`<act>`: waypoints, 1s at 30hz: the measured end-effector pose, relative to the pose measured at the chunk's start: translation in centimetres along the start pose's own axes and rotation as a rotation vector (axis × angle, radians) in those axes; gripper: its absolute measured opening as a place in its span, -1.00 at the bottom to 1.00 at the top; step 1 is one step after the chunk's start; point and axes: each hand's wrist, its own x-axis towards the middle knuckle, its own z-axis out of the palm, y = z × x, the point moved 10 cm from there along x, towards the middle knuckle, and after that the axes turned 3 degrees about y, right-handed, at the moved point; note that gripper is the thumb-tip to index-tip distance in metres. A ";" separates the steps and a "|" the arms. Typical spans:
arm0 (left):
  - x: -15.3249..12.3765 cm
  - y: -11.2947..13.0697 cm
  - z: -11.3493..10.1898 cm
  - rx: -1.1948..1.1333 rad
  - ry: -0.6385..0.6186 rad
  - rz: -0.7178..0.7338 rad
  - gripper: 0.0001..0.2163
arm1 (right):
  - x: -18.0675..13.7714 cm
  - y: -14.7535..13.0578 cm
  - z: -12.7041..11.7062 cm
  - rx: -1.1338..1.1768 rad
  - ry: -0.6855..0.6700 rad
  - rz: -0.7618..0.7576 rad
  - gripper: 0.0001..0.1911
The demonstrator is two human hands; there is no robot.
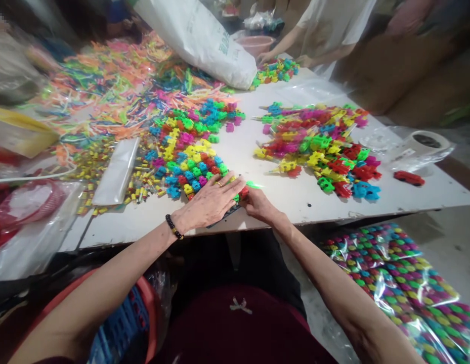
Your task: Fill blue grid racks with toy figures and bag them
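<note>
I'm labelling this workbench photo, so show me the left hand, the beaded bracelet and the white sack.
Left hand [211,201]: head view, back of the hand.
Beaded bracelet [174,227]: head view, beads across the wrist.
White sack [204,43]: head view, middle of its side.

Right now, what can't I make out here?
In the head view:
What lies under the left hand: the hand covers it.
Whether the right hand grips the red piece: its fingers hide this.
Lettering on the white sack: too blurred.
Head of the co-worker: cut by top edge.
</note>
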 end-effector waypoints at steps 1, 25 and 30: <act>0.0 0.1 -0.2 -0.006 0.003 -0.004 -0.48 | -0.1 -0.1 0.0 0.005 -0.012 -0.003 -0.86; -12.8 -4.4 8.2 -0.570 0.602 -0.759 -0.37 | -3.2 5.2 -4.7 -0.288 0.307 0.093 -0.52; -11.0 -4.4 7.7 -0.520 0.560 -0.698 -0.40 | -3.5 2.7 -0.4 -0.063 0.194 -0.004 -0.63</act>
